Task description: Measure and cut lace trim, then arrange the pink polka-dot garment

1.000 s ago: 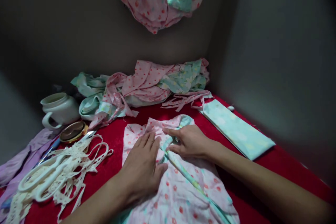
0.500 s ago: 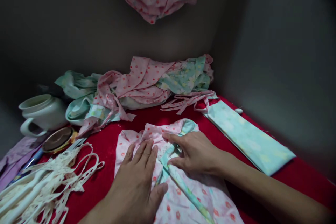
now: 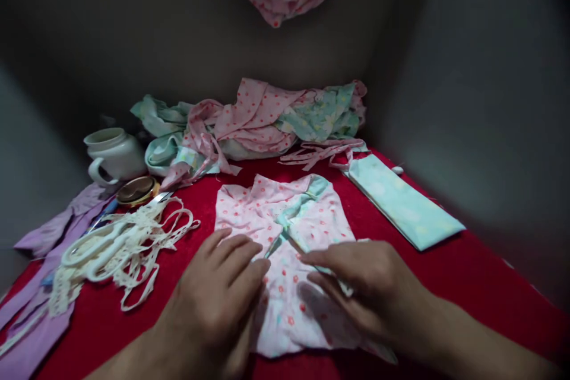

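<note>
A small pink garment (image 3: 285,303) with red floral dots lies on the red cloth, with a light green fabric tie (image 3: 289,212) at its neckline. Two ends of the tie run down from there toward my hands. At the left side of the garment, my left hand (image 3: 225,285) has its fingers bent together around one end. My right hand (image 3: 369,285) pinches the other end over the right side, thumb and forefinger close together. The fingers partly cover both tie ends.
White-handled scissors (image 3: 107,255) lie among cream lace trim (image 3: 142,249) at left, near purple fabric (image 3: 53,279), a round brown-lidded tin (image 3: 136,190) and a white mug (image 3: 118,157). Crumpled pink and green cloth (image 3: 262,116) lines the back. A folded green cloth (image 3: 405,199) lies right.
Both hands have come down toward me. The left has gone from flat on the garment to bent at its edge; the right has left the neckline along the tie. The view has shifted.
</note>
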Motion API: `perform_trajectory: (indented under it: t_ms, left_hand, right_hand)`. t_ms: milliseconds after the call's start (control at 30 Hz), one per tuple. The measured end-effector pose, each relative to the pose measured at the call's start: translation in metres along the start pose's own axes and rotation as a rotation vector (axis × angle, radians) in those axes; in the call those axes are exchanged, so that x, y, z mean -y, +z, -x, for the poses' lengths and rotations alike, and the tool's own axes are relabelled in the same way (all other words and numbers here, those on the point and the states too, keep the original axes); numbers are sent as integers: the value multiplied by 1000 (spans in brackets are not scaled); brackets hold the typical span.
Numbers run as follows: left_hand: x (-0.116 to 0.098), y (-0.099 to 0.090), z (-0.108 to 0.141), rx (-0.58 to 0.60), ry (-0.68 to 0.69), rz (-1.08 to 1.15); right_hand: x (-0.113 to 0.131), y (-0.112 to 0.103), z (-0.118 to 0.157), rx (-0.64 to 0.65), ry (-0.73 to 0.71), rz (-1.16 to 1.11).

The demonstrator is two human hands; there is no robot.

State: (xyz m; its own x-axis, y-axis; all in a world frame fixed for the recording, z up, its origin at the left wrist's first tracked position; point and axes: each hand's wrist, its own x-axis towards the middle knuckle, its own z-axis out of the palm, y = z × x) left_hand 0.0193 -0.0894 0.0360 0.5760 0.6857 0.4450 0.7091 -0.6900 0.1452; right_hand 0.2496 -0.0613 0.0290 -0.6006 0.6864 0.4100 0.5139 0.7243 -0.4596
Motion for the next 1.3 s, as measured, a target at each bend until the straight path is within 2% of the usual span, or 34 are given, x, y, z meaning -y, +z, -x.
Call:
perform_trajectory:
  t_ms: [67,167,233,300,433,500,567,600,633,733,800,867,1000,1133,1233,1300]
  left_hand:
    - [-8,2,22,90,32,-186]
    - [-5,14,50,233,72,-368]
    - [0,22,61,263,71,-399]
    - [4,27,66,266,44,-391]
    - [0,26,63,111,-41,-225]
    - [-4,23,56,-27,-24,-97]
    - [-8,21,43,-95,-8,-16]
    - [-10,21,35,-66,-39,-8]
    - [-12,22,25,6,-97,-26]
    - [-17,25,-6,328,-344,-160]
    - [-20,28,-21,450,-453,-238]
    - [-24,31,-29,482,-498,-274]
    - [-29,37,-26,457,-511,-365]
    - [-26,43,-18,396,-499,-399]
    - [-25,45,-13,317,-499,-299]
    - [-26,45,-9,220,-455,-155]
  right_hand:
    - [9,17,18,21,-48,211]
    - [5,34,33,106,1,468]
    - [-4,37,38,154,64,515]
    - [-11,33,41,189,116,460]
    - [-16,13,44,183,122,28]
    - [-18,0,40,60,198,-150]
    - [-23,-13,32,-110,351,-141]
    - [-27,-19,28,-153,441,-58]
    - [-32,-23,25,-144,533,62]
    - [-43,-24,20,21,739,402]
    - [-45,-16,22,93,776,482]
    - [-42,-4,25,120,753,497]
    - [-36,13,27,143,716,562]
    - [-42,14,27,128,718,621]
    - [-46,10,33,134,671,610]
    - [-49,7,41,78,636,554]
